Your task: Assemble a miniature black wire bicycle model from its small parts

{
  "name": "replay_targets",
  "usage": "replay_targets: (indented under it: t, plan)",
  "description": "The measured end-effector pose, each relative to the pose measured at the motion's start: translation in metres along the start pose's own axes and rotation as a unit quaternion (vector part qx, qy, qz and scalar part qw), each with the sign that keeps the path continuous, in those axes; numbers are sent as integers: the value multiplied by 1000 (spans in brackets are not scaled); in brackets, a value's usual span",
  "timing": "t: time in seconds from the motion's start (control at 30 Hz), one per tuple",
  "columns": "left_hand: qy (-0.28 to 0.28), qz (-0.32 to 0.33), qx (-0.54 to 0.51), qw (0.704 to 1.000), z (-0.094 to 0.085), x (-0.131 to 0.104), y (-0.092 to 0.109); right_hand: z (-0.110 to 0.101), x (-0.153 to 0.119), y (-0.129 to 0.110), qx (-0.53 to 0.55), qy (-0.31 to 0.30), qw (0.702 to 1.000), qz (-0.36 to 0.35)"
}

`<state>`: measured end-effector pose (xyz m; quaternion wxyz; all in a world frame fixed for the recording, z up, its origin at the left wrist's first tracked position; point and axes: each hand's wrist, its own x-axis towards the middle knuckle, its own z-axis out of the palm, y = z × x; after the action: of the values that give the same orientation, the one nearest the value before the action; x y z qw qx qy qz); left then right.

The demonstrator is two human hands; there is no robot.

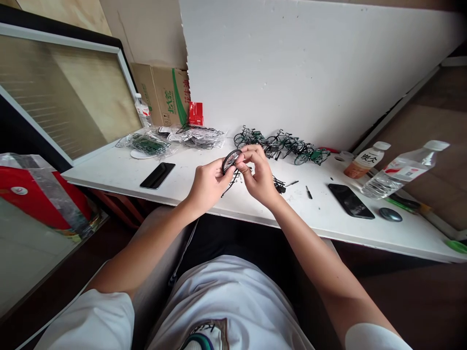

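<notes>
Between my two hands, above the front of the white table, is a small black spoked wheel (226,161) of a model bicycle. My left hand (208,183) pinches its rim from the left. My right hand (260,176) has its thumb and fingertips closed at the wheel's hub; whether a tiny part is also between them I cannot tell. Just below and behind the hands lie thin black model bicycle parts (279,184), partly hidden by my right hand. Several assembled model bicycles (288,143) in black and green stand at the back of the table.
Bagged parts (149,143) lie at the back left, near a cardboard box (168,95). One phone (157,175) lies left, another phone (350,200) right. Two bottles, including a clear water bottle (401,172), stand at the right. A small screwdriver (309,192) lies right of my hands.
</notes>
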<state>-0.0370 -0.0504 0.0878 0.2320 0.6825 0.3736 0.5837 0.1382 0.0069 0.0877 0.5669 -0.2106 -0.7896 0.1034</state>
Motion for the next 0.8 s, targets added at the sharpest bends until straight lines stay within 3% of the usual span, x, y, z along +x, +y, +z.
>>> replay_targets:
  t: [0.5,0.8]
  plan:
    - [58,81,148,984,1,-5,10,9,-6,-9,-56,76,995,-33]
    - [88,89,142,982,4,-7,5,19,-12,-15,-93,133,986,-44]
